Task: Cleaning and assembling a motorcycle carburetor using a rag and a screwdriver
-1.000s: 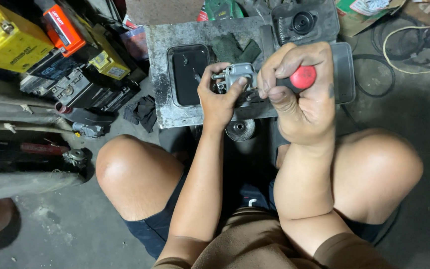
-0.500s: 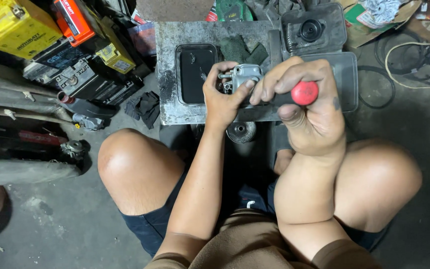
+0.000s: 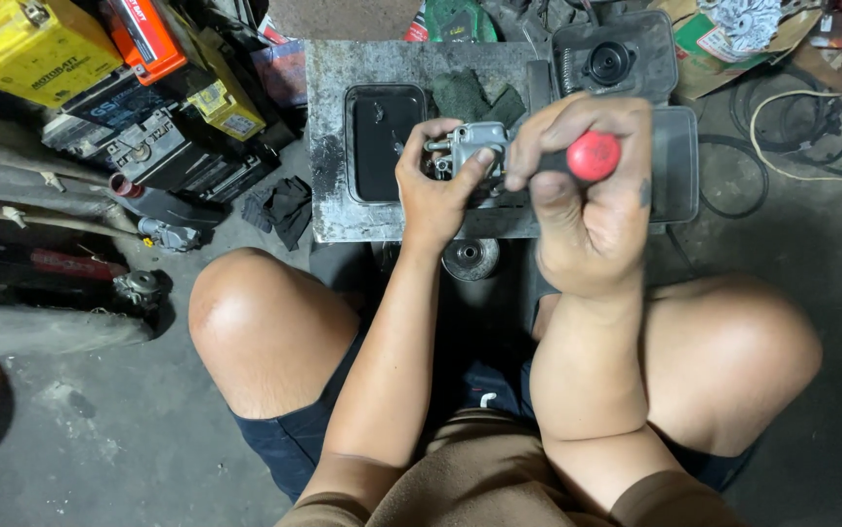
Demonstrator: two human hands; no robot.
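Note:
My left hand (image 3: 432,190) grips a small grey metal carburettor body (image 3: 472,146) and holds it just above a stained grey work board (image 3: 328,146). My right hand (image 3: 587,200) is closed around a screwdriver with a black grip and a round red end (image 3: 593,156). The screwdriver's shaft points left into the metal part and is hidden by my fingers. Both hands meet over the board's front edge, between my bare knees.
A black rectangular tray (image 3: 382,141) lies on the board, with a black round-holed housing (image 3: 616,63) behind. Yellow and orange battery boxes (image 3: 30,49) are stacked at the left over dark parts. A metal disc (image 3: 471,259) lies below the board. Cables (image 3: 792,127) coil at right.
Both hands and the metal part have stayed together at the board. The right hand has turned on the screwdriver, so the red end has shifted slightly.

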